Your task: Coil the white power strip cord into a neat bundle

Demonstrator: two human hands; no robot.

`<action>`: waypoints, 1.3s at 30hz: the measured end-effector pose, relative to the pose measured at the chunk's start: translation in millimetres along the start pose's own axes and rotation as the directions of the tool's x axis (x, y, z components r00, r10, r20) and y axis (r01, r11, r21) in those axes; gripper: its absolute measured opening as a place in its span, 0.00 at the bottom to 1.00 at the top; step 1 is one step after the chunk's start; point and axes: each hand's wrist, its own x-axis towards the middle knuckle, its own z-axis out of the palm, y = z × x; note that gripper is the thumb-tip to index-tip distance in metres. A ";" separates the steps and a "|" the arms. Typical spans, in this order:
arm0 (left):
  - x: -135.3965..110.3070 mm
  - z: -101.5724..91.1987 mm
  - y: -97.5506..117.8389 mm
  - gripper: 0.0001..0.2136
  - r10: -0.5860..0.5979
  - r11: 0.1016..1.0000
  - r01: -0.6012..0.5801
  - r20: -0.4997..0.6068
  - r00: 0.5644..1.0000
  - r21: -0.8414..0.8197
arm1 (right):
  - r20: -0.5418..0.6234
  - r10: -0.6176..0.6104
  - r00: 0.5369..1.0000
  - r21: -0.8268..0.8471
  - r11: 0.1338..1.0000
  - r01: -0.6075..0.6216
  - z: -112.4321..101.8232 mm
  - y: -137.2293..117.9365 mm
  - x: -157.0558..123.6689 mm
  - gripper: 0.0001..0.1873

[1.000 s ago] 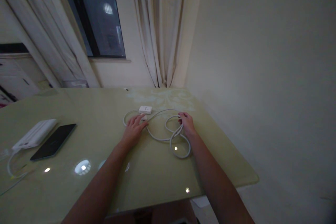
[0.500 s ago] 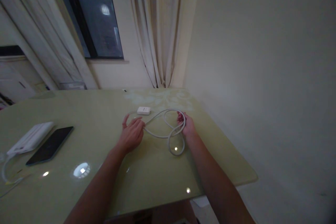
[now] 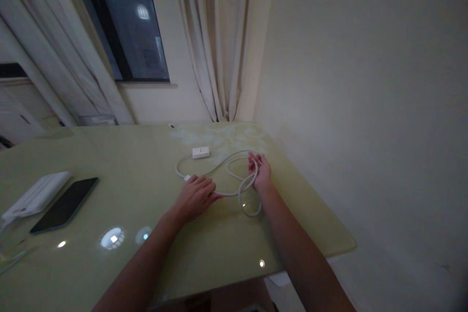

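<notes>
A white extension cord [image 3: 229,194] lies in loose loops between my hands over the table, and its socket block [image 3: 201,152] rests farther back. My left hand [image 3: 196,197] is closed over the cord beside a small white end piece, perhaps the plug [image 3: 187,178], which pokes out past the fingers. On the other side, my right hand [image 3: 260,170] has its fingers curled round the gathered loops. One loop hangs below that hand, close to the tabletop.
On the pale green glossy table [image 3: 146,156], a dark phone [image 3: 66,205] lies beside a white flat pack [image 3: 36,195] at the left. Another cable [image 3: 12,261] is at the lower left. A wall [image 3: 347,107] borders the table's right side.
My left hand has moved right and nearer to me, closing over the cord by the white end piece. My right hand keeps its hold on the loops, shifted slightly.
</notes>
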 end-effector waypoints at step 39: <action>-3.7 20.4 -7.1 0.17 -0.428 0.877 0.318 -0.285 0.858 -0.360 | 0.960 -0.121 0.252 -0.257 -0.026 0.966 44.6 3.7 -87.3 0.22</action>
